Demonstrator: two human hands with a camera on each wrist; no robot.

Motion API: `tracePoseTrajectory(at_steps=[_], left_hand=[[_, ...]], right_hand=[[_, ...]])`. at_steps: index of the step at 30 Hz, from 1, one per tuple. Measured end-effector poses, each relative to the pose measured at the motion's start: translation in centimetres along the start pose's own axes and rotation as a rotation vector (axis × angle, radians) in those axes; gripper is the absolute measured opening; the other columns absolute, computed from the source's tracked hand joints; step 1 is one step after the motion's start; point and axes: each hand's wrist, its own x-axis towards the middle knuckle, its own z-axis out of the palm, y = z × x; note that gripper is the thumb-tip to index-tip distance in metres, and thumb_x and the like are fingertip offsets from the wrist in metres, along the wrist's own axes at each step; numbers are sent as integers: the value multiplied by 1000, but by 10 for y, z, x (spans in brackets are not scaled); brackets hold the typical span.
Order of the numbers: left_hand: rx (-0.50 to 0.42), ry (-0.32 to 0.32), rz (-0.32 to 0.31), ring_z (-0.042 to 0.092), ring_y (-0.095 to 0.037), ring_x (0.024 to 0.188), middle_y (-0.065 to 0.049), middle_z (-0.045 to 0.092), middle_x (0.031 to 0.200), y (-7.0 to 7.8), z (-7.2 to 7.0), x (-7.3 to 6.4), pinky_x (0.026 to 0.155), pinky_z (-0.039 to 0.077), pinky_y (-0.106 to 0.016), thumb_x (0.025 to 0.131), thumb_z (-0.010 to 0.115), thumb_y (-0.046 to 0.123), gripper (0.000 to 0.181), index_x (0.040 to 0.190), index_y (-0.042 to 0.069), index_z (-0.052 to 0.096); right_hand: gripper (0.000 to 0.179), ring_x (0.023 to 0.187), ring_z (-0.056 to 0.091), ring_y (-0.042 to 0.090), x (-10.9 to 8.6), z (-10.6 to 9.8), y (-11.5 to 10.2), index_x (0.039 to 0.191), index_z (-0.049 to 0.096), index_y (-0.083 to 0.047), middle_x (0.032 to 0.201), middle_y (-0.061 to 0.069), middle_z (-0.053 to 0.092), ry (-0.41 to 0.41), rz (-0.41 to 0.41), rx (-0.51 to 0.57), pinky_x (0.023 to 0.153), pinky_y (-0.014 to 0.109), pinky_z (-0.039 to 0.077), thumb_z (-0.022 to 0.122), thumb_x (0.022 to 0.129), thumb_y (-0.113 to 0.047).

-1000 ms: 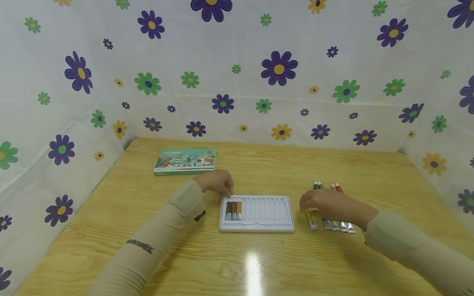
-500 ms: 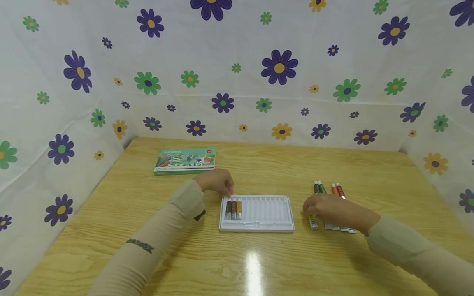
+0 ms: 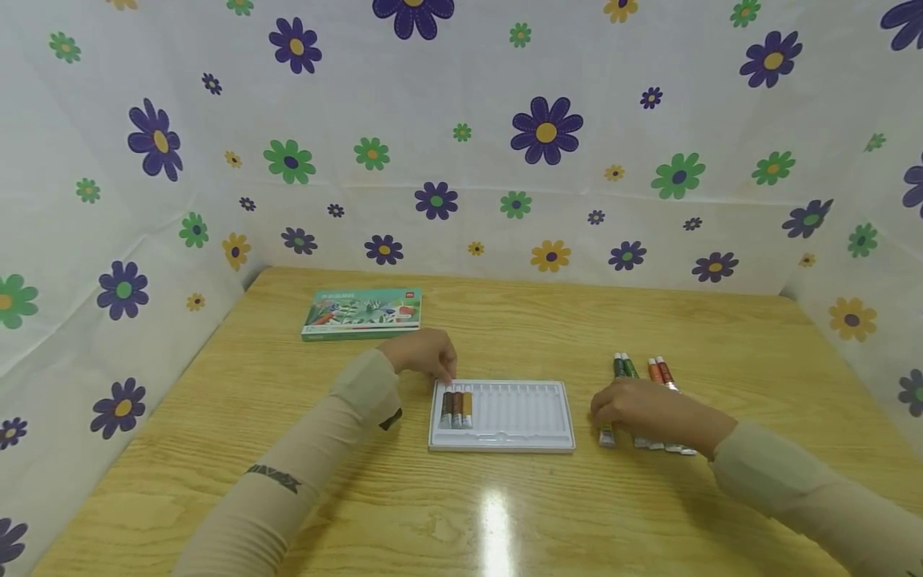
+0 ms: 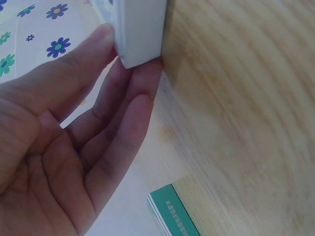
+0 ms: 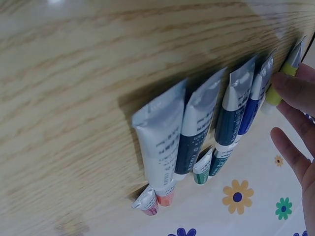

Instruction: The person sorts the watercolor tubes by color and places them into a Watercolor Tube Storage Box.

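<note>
A white plastic tray [image 3: 522, 413] with narrow slots lies at the table's middle. Three paint tubes [image 3: 457, 410], dark, brown and ochre, fill its left end. My left hand [image 3: 425, 353] pinches the tray's far left corner; the left wrist view shows the thumb on one side of the tray's edge [image 4: 142, 32] and fingers on the other. To the right of the tray, my right hand [image 3: 642, 409] pinches a yellow paint tube [image 5: 289, 70] between thumb and fingers. Its silver end [image 3: 606, 438] shows below the hand, near the tabletop.
Several more tubes lie right of the tray, partly hidden by my right hand: green [image 3: 630, 367], orange [image 3: 654, 373], red [image 3: 665, 373], blue [image 5: 250, 110] and white [image 5: 160, 147] among them. A green printed box [image 3: 364, 312] lies at the back left. Flowered cloth [image 3: 461, 160] surrounds the table.
My right hand has come down slightly right, its fingers closing on the yellow tube, whose lower end has tilted upright. The left hand keeps its place at the tray corner.
</note>
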Motion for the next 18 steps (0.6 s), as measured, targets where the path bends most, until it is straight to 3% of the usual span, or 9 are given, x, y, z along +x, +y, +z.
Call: tracePoseTrajectory(at_steps=[7, 13, 18], left_hand=[[-8, -4, -9, 56, -9, 66, -1, 68, 79, 0, -1, -1, 65, 48, -20, 82, 70, 11, 4, 79, 9, 71], [-15, -5, -12, 56, -9, 66, -1, 68, 79, 0, 0, -2, 65, 48, -21, 83, 69, 11, 5, 79, 9, 70], [-18, -6, -18, 54, -9, 65, -1, 68, 78, 2, 0, -3, 64, 47, -20, 83, 69, 10, 5, 78, 9, 70]], right_hand=[[21, 87, 66, 14, 5, -2, 2, 92, 73, -15, 93, -2, 72, 15, -20, -10, 78, 32, 53, 74, 75, -2], [18, 80, 65, 10, 12, -9, 7, 85, 73, -13, 88, -3, 71, 118, -68, -67, 73, 29, 52, 75, 72, 0], [17, 83, 66, 10, 24, -23, 5, 89, 74, -13, 91, -2, 72, 96, -55, -113, 77, 29, 53, 75, 75, -3]])
